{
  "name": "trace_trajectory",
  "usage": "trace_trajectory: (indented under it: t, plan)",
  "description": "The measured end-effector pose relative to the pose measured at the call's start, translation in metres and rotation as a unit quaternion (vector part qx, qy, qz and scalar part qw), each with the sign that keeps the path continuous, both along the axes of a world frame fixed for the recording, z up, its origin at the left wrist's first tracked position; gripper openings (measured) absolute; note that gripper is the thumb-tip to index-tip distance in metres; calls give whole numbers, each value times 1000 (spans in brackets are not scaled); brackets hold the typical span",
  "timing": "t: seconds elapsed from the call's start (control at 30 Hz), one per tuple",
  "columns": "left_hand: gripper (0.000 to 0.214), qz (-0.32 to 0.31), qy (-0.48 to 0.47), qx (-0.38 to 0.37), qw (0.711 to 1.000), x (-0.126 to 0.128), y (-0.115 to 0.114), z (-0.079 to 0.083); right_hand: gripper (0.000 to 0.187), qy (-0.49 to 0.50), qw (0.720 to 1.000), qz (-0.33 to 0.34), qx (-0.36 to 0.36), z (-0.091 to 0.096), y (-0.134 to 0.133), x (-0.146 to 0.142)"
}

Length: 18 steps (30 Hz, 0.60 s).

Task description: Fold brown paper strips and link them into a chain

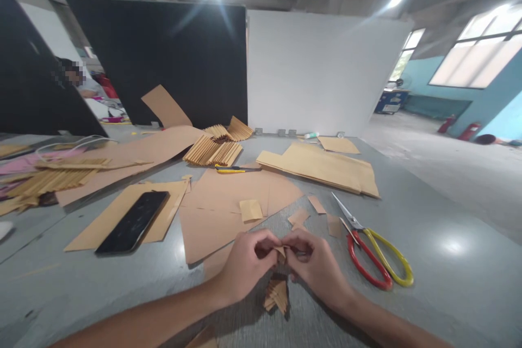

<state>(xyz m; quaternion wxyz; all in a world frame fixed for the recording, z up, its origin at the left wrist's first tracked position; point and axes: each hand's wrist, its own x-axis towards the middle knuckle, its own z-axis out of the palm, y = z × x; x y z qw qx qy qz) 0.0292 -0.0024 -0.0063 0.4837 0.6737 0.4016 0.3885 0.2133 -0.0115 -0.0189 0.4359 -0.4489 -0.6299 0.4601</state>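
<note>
Between my two hands is a small piece of brown paper [281, 253], pinched from both sides by thumb and fingertips. My left hand [253, 258] grips its left edge, and my right hand [312, 258] grips the right edge; the fingers partly cover it. Just below, on the grey table, lies a little bundle of folded paper pieces [276, 296]. Small cut paper rectangles [299, 217] are scattered beyond my right hand. Open scissors [361, 234] with one red and one yellow handle rest to the right.
Large brown paper sheets [220, 190] cover the middle, with a yellow utility knife [230, 169] on them. A black phone [134, 222] lies at left. Pleated paper stacks [212, 151] and a folded paper bundle [322, 167] sit farther back, before upright panels. A person [87, 84] is at far left.
</note>
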Motion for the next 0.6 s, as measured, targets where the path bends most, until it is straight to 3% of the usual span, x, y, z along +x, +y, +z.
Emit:
trace_trajectory:
  t: [0.1, 0.23, 0.43, 0.6]
  plan:
    - [20, 17, 34, 34, 999, 3, -1, 2, 12, 7, 1000, 8, 9, 5, -2, -2]
    - [19, 41, 79, 79, 993, 5, -2, 4, 15, -57, 997, -20, 41, 8, -5, -3]
    - [15, 28, 67, 43, 996, 2, 1, 2, 20, -164, 973, -53, 155, 9, -8, -3]
    - [11, 17, 64, 45, 997, 2, 2, 6, 17, -189, 967, -58, 161, 11, -6, -1]
